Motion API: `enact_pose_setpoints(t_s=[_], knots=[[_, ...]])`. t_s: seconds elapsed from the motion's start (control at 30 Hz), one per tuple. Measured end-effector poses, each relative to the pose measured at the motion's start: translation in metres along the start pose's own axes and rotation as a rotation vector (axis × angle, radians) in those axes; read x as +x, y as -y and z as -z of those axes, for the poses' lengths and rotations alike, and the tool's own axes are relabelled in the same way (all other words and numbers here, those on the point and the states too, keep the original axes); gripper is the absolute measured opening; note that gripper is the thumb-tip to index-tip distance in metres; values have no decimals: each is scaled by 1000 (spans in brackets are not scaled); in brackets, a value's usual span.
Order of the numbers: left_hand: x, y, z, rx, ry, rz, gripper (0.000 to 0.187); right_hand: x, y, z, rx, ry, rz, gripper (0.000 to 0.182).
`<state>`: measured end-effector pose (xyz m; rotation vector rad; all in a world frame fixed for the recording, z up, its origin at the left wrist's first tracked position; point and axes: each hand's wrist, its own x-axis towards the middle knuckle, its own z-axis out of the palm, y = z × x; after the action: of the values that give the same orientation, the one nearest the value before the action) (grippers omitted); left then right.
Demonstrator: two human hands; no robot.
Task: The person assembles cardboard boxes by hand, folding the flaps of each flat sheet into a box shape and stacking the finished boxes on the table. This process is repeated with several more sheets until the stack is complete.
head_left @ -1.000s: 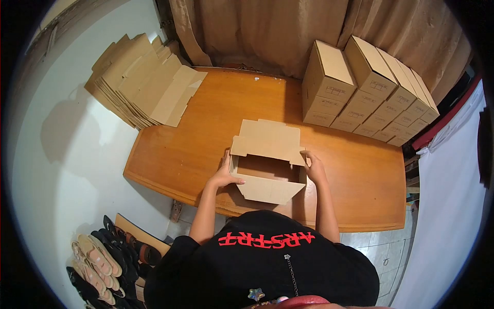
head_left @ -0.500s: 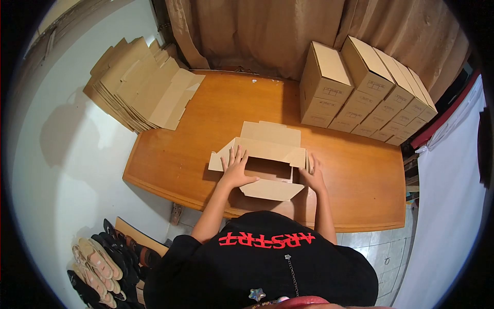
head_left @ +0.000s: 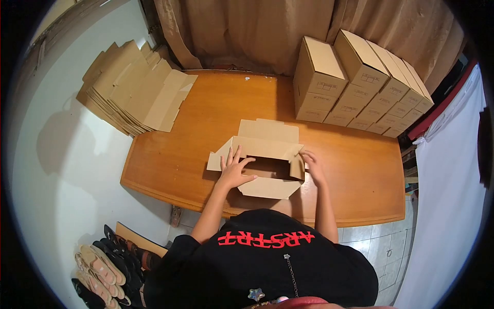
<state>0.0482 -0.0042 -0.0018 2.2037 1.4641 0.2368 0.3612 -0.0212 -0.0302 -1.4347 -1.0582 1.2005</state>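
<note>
A partly folded cardboard box point(head_left: 267, 188) lies on the wooden table in front of me, its top flaps raised and its dark inside showing. My left hand point(head_left: 236, 172) holds its left end, with fingers spread over the end panel and the thumb near the front flap. At the other end, my right hand point(head_left: 314, 167) has curled fingers on the right end flap point(head_left: 297, 167), which bends inward over the opening. My right fingertips are partly hidden behind that flap.
Flattened cardboard sheets point(head_left: 134, 92) are stacked at the table's back left, against the wall. Closed boxes point(head_left: 360, 82) stand in stacks at the back right, before a brown curtain point(head_left: 247, 31). Several sandals point(head_left: 105, 268) sit at the lower left. The wooden table point(head_left: 355, 180) has a rounded front edge.
The right end flap has been folded inward over the box opening by my right hand, which has moved slightly up and left. My left hand stays at the left end.
</note>
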Motion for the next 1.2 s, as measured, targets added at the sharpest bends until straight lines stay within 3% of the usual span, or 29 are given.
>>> enact_pose_setpoints(t_s=[0.07, 0.13, 0.17, 0.27, 0.37, 0.47, 0.57, 0.67, 0.77, 0.87, 0.97, 1.2], knots=[[2, 0, -2, 26, 5, 14, 68, 0, 5, -29, -589, -139, 279, 39], [3, 3, -8, 3, -48, 0, 65, 0, 6, -52, -690, -283, 263, 50], [2, 5, -11, -8, -74, -4, 64, -1, 9, -57, -773, -290, 209, 64], [0, 7, -16, -44, -180, -8, 65, -6, 19, -64, -910, -294, 100, 81], [-11, -11, 15, -29, -116, 139, 64, -5, 17, -64, -891, -350, 60, 92], [-9, 11, 16, -56, -367, 280, 61, -7, 20, -64, -898, -341, 23, 96], [-9, 26, 28, -220, -457, 622, 57, -11, 28, -68, -921, -344, 15, 102], [-12, 34, 32, -462, -570, 331, 55, -12, 30, -69, -946, -324, 1, 105], [-17, -9, 43, -614, -558, 10, 51, -11, 30, -69, -947, -311, -13, 107], [-10, -18, 17, -543, -267, -117, 55, -10, 26, -65, -925, -299, 22, 106], [-10, -13, -5, -89, -180, -152, 61, -8, 21, -64, -958, -308, 21, 103], [-3, -6, -5, -130, -86, -96, 64, -9, 26, -65, -968, -295, -5, 98]])
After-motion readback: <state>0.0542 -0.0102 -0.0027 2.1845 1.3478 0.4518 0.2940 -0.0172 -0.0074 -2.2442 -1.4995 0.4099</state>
